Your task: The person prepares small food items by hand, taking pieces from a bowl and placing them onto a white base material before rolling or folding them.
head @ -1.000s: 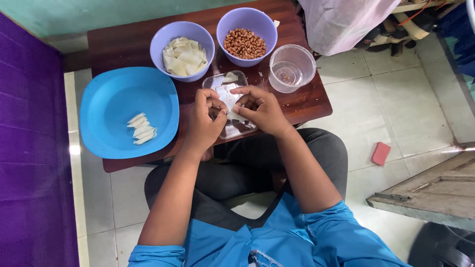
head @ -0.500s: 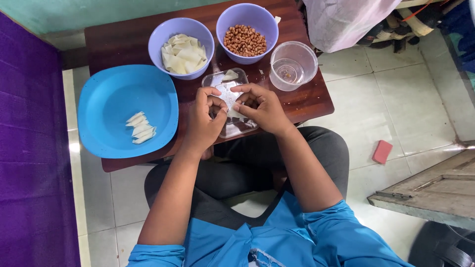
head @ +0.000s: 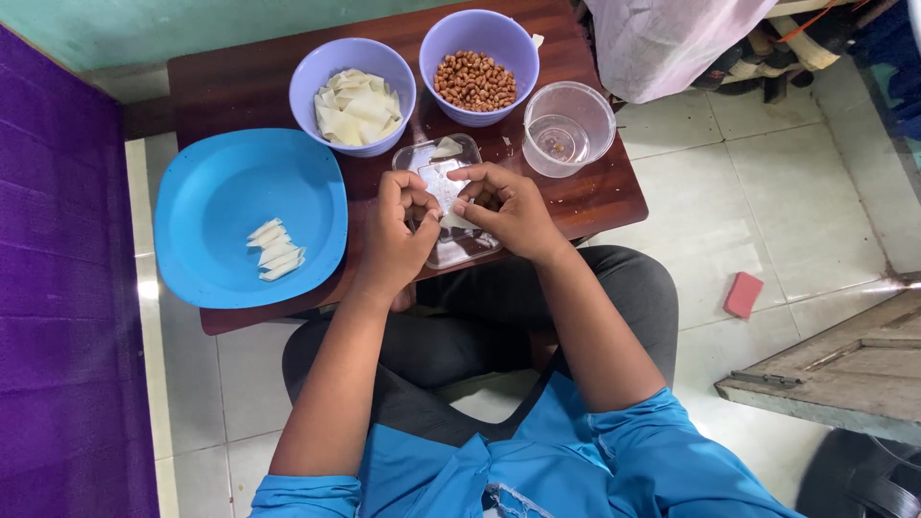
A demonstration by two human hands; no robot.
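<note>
Pinching a pale wrapper piece (head: 447,213) between left hand (head: 403,225) and right hand (head: 507,206), fingertips together on it | held over the clear tray (head: 451,158), likely to catch crumbs | folded pieces (head: 273,249) lay on blue plate (head: 221,192), left of tray | peanut bowl (head: 478,67) behind tray.

A low dark wooden table (head: 240,77) stands on a floor of pale glossy tiles (head: 796,221); a purple wall (head: 58,288) runs down the left; a teal wall (head: 192,24) lies at the far side; a weathered wooden board (head: 844,374) sits at the right; a small pink block (head: 743,294) rests on the tiles near it.
</note>
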